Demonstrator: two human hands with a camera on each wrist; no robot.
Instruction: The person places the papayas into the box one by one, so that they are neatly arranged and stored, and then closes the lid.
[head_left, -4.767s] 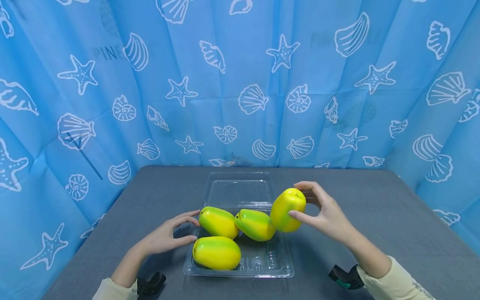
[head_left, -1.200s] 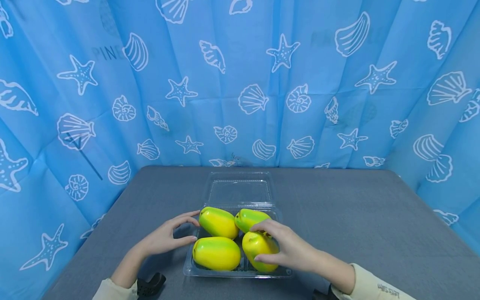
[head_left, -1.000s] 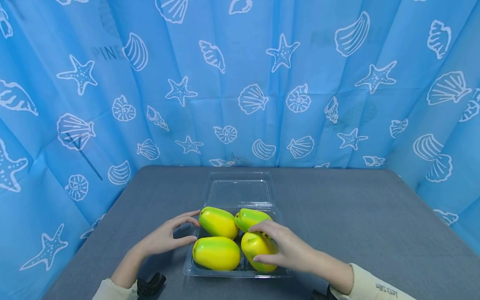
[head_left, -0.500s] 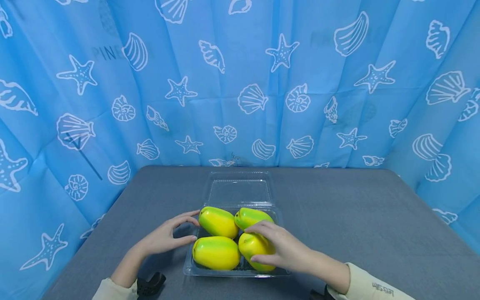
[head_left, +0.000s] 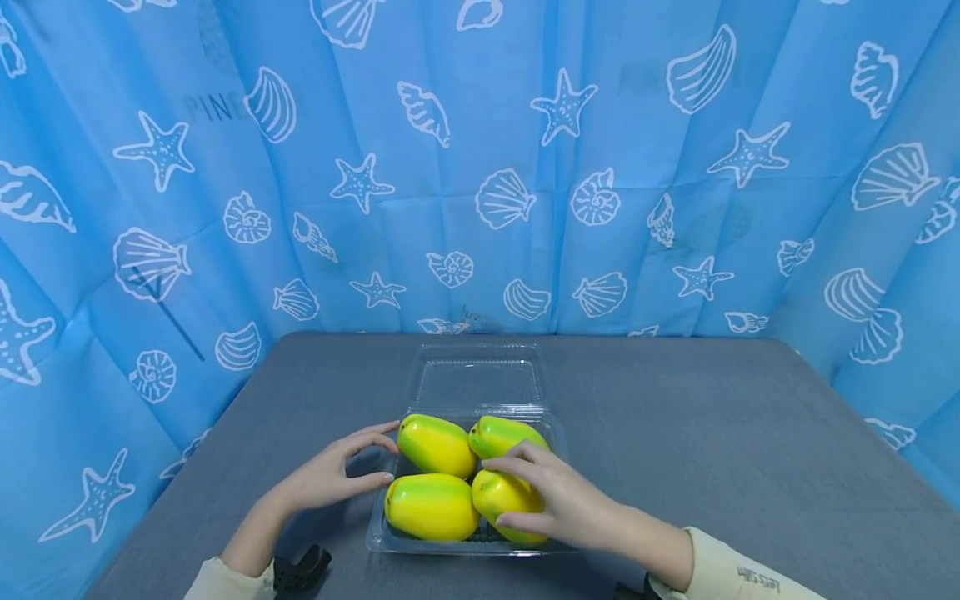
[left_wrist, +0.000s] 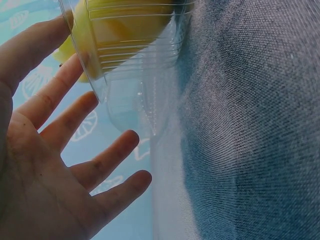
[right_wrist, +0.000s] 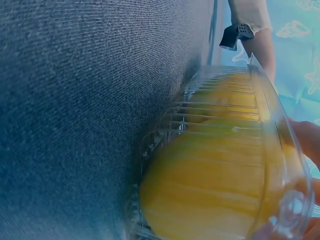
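A clear plastic clamshell box (head_left: 390, 543) lies unfolded on the table and holds several shiny yellow-green papayas. My right hand (head_left: 573, 496) curls over the front-right papaya (head_left: 501, 493), thumb on its near side and fingers across its far side. That fruit sits in the box, close against the front-left papaya (head_left: 431, 507). Behind them lie the back-left papaya (head_left: 437, 445) and the back-right papaya (head_left: 504, 435), the latter partly hidden by my fingers. My left hand (head_left: 322, 477) is at the box's left side; its fingertips meet the rim in the left wrist view, fingers spread.
The box's transparent lid (head_left: 480, 379) lies folded back toward the far edge of the grey cloth-covered table (head_left: 712, 417). Behind the table hangs a blue curtain (head_left: 465, 167) printed with shells and starfish.
My right hand has brought the papaya from above the box's right side down into the front-right space, then nudged it left against its neighbour. My left hand stays in place.
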